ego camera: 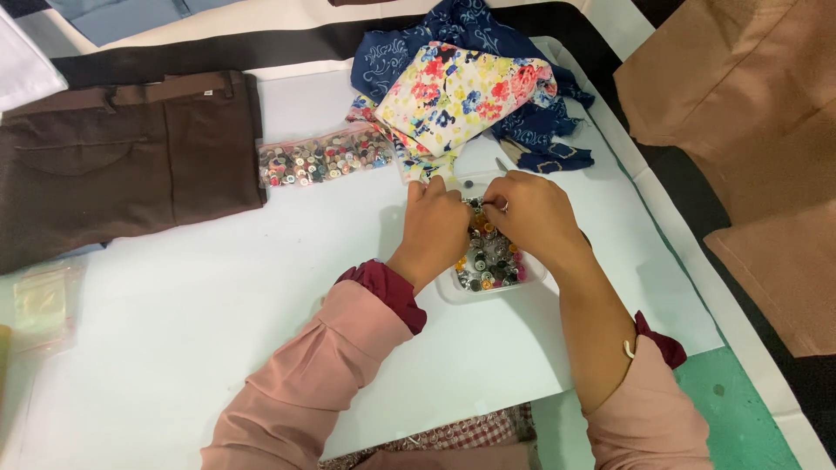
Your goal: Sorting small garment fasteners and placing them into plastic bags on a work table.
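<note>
My left hand (438,224) and my right hand (533,218) rest together over a small clear plastic box (455,289) filled with mixed coloured buttons (489,261). The fingertips of both hands meet at the far end of the box and seem to pinch something small there; it is too tiny to identify. A thin needle-like metal tip (501,164) sticks out just beyond my right hand. Both forearms wear pink sleeves with maroon cuffs.
A clear bag of assorted buttons (322,159) lies left of the hands. Floral fabric (461,91) lies on blue patterned cloth (540,130) behind them. Brown trousers (122,157) lie at left, tan fabric (749,104) at right, a small clear packet (39,305) at the left edge.
</note>
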